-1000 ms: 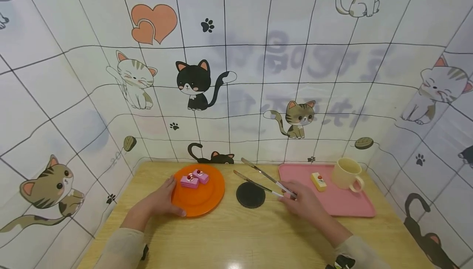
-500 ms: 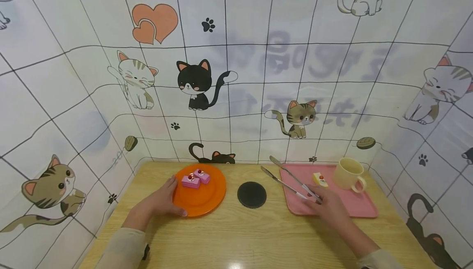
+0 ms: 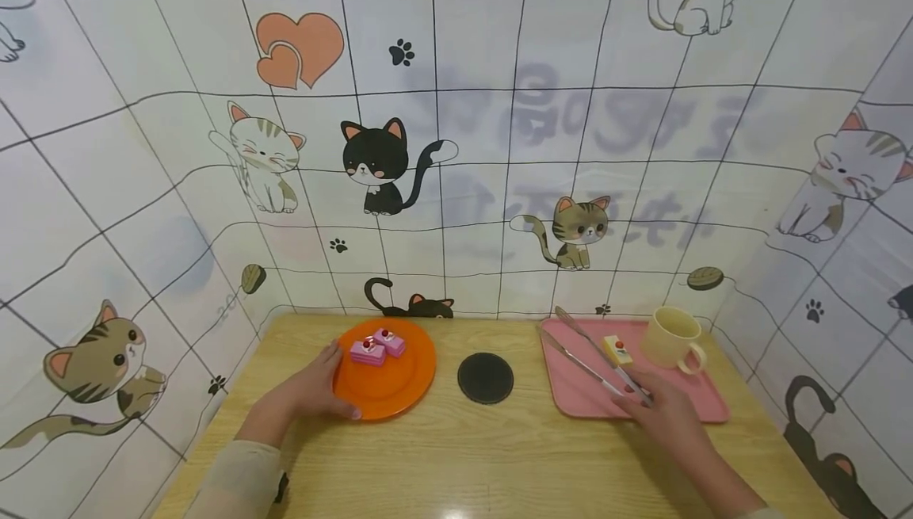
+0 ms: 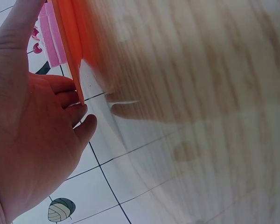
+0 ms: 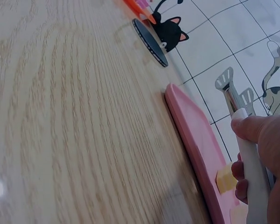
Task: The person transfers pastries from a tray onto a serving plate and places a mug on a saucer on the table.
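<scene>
My left hand (image 3: 314,388) holds the left side of an orange plate (image 3: 399,396), with the thumb at the front rim and the fingers along the left rim. Two pink toy cake slices, a front one (image 3: 367,352) and a back one (image 3: 390,341), sit on that plate. A pair of metal tongs (image 5: 252,168) with white handles is gripped in my right hand (image 3: 666,412). The tong arms are spread apart and point toward the back wall, over a pink tray (image 3: 685,396). A yellow toy cake slice (image 3: 617,349) lies on the tray, just right of the tongs.
On the tray's right side stands a pale yellow mug (image 3: 670,337). A round black coaster (image 3: 485,378) lies on the wooden table (image 3: 456,456) between plate and tray. Cat-printed sheet walls (image 3: 478,131) enclose the back and sides.
My right hand has carried the tongs rightward, from over the coaster to over the pink tray beside the yellow cake slice. The left hand and plate have stayed in place.
</scene>
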Available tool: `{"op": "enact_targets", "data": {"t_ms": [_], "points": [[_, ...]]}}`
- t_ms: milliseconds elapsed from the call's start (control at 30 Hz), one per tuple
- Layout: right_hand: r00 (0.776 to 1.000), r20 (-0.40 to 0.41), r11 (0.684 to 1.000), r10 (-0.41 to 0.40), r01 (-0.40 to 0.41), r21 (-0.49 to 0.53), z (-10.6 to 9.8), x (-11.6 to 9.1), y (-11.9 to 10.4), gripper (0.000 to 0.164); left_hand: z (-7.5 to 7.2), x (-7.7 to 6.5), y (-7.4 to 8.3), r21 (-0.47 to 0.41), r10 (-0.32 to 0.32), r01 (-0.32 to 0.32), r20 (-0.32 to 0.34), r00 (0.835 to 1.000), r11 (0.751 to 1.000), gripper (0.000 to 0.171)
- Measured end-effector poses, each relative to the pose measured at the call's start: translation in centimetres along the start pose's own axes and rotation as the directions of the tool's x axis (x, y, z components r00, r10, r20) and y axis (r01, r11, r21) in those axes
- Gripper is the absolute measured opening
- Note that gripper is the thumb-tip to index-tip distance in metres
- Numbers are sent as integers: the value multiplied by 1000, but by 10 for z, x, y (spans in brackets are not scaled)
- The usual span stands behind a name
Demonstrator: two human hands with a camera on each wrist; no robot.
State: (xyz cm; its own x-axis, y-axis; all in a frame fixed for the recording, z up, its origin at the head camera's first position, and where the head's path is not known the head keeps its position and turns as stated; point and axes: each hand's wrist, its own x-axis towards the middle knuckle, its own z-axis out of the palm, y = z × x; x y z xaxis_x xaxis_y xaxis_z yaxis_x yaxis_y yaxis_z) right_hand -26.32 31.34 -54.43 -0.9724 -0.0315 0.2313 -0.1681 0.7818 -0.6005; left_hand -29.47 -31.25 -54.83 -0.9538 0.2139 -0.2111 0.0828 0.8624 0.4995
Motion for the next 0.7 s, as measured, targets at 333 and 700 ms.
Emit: {"op": "enact_targets", "data": {"t_ms": [333,700], "points": [[997,23,995,80,-78,-54,-10,-8,12,59,0,-1,0,6,9,-9,-8,1000,1000,146],[992,2,986,125,-124,-116,-18,-15,24,54,2,-1,1,6,4,-4,-7,1000,1000,145]]}}
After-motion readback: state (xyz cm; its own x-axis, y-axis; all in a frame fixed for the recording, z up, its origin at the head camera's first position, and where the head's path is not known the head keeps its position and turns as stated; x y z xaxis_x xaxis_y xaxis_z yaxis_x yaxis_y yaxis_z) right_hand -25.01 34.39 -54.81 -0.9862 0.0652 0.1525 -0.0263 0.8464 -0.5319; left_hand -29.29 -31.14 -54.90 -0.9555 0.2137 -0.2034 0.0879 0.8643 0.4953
